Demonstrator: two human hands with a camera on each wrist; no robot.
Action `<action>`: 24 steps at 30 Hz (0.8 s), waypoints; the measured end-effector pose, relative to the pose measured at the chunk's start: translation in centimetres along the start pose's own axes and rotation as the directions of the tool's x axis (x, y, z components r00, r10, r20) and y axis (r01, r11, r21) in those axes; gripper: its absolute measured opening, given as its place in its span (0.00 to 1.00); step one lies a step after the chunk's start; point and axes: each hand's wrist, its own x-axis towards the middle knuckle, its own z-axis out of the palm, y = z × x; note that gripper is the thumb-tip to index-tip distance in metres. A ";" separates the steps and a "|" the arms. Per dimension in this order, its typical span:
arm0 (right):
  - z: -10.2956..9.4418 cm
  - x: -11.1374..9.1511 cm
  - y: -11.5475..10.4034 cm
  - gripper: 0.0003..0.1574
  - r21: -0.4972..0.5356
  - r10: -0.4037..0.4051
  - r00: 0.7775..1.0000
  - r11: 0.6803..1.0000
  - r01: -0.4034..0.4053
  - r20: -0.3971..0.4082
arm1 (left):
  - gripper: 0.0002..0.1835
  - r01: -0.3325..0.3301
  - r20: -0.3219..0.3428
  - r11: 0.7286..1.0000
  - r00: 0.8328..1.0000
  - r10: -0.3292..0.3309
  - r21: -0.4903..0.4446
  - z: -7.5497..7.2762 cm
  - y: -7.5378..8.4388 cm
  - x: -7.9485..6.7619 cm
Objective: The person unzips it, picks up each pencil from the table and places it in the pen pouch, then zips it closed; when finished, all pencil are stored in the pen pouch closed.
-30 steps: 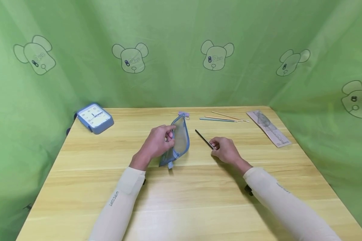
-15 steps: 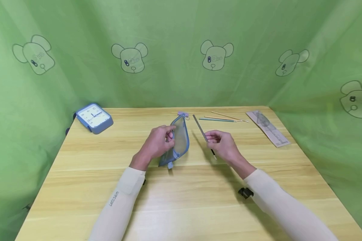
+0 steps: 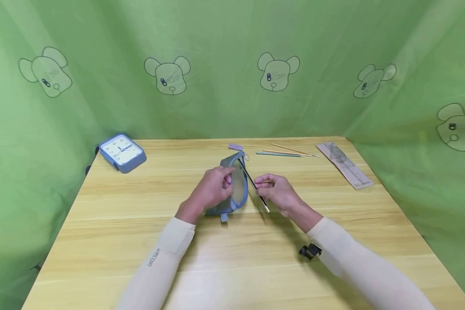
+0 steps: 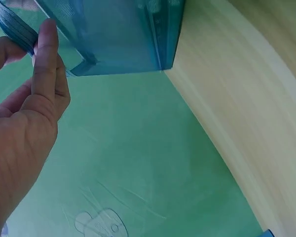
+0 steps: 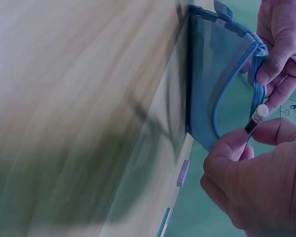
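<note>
A blue mesh zipper pouch (image 3: pixel 238 183) stands on the table with its mouth spread towards the right. My left hand (image 3: pixel 214 186) pinches the pouch's zippered edge between thumb and fingers, also seen in the left wrist view, where the hand (image 4: pixel 27 113) grips the blue zipper band (image 4: pixel 15 27). My right hand (image 3: pixel 280 193) pinches a dark pencil (image 3: pixel 260 198) with a white eraser end. The pencil slants up to the left, its far end at the pouch mouth. In the right wrist view the pencil's eraser end (image 5: pixel 260 114) sticks up from the right hand's (image 5: pixel 261 177) fingertips.
Behind the pouch lies a purple eraser (image 3: pixel 235 147). Several pencils (image 3: pixel 283 153) lie at the back, right of it. A packaged ruler set (image 3: pixel 345 165) lies near the right edge, and a blue clock (image 3: pixel 122 153) stands at the back left. Green curtains surround the table (image 3: pixel 232 267).
My right hand has lifted the pencil off the table and brought it left to the pouch mouth. My left hand has shifted the pouch slightly right, and its mouth has turned.
</note>
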 end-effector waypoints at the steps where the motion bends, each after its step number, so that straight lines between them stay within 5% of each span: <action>1: 0.1 0.1 -0.1 0.24 0.004 0.006 1.000 1.000 -0.006 -0.009 | 0.33 -0.005 0.008 1.000 1.000 0.005 0.009 0.3 0.1 0.0; 13: 2.5 1.6 0.2 0.15 0.057 0.031 0.995 0.998 -0.026 -0.095 | 0.30 -0.084 0.036 0.993 0.996 0.081 0.086 2.7 1.2 0.0; 24: 3.2 1.6 0.0 0.11 0.084 0.000 0.992 0.996 0.011 -0.130 | 0.30 -0.055 -0.027 0.998 0.998 0.055 -0.006 1.6 0.4 0.3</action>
